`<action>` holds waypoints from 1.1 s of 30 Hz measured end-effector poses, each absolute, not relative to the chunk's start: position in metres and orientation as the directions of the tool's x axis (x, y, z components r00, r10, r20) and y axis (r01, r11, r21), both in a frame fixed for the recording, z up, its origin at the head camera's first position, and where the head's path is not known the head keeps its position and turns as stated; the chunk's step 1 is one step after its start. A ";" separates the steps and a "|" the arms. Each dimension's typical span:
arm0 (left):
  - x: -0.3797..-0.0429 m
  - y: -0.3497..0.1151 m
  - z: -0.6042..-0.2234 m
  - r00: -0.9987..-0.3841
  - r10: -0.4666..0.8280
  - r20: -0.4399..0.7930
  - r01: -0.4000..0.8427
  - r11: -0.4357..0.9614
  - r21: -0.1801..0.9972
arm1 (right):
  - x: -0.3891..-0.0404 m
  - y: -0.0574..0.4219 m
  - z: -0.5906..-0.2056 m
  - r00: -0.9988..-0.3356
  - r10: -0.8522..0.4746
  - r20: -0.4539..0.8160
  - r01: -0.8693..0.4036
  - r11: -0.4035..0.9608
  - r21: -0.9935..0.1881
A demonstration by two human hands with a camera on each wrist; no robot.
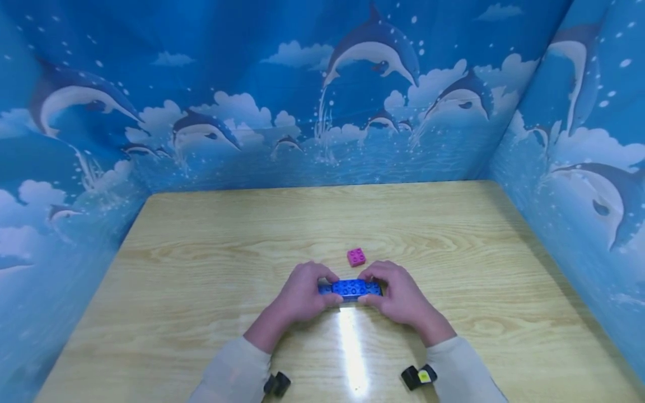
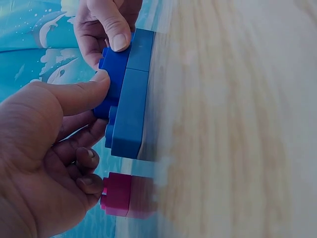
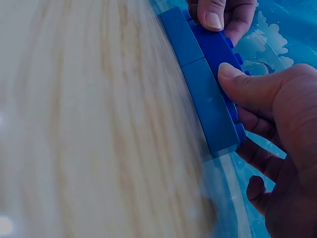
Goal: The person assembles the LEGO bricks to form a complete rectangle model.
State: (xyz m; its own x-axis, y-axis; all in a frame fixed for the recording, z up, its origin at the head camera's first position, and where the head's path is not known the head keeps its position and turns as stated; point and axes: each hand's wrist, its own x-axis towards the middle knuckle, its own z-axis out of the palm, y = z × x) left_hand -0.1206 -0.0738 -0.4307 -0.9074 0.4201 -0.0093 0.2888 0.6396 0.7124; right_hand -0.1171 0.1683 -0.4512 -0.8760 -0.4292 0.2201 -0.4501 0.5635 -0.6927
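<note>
A dark blue toy brick (image 1: 351,287) with studs on top sits across two lighter blue bricks, which stand end to end on the table. In the left wrist view the nearer light blue brick (image 2: 130,114) and the farther light blue brick (image 2: 140,52) meet at a thin seam beneath it. My left hand (image 1: 308,292) pinches the dark brick near its left end, thumb on the near side. At the other end my right hand (image 1: 396,294) pinches the same brick. Just beyond them lies a small pink brick (image 1: 356,257), touched by neither hand in the head view.
The wood-grain table (image 1: 211,252) extends around the bricks. Blue dolphin-print cloth (image 1: 242,112) hangs behind and on both sides of it. A bright light reflection lies on the tabletop between my forearms. Black straps with small black mounts (image 1: 419,376) circle the sleeves.
</note>
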 end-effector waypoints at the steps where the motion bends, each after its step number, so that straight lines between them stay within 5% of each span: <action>1: -0.120 -0.074 -0.431 -0.909 0.418 -0.010 0.288 0.642 0.710 | -0.117 0.168 -0.451 -0.877 -0.430 0.216 -0.450 0.572 -0.686; 16: -0.116 -0.071 -0.428 -0.918 0.393 -0.043 0.235 0.629 0.741 | -0.120 0.166 -0.450 -0.881 -0.433 0.192 -0.443 0.611 -0.656; 33: -0.117 -0.087 -0.437 -0.905 0.425 0.024 0.332 0.668 0.666 | -0.118 0.166 -0.451 -0.895 -0.411 0.174 -0.413 0.615 -0.672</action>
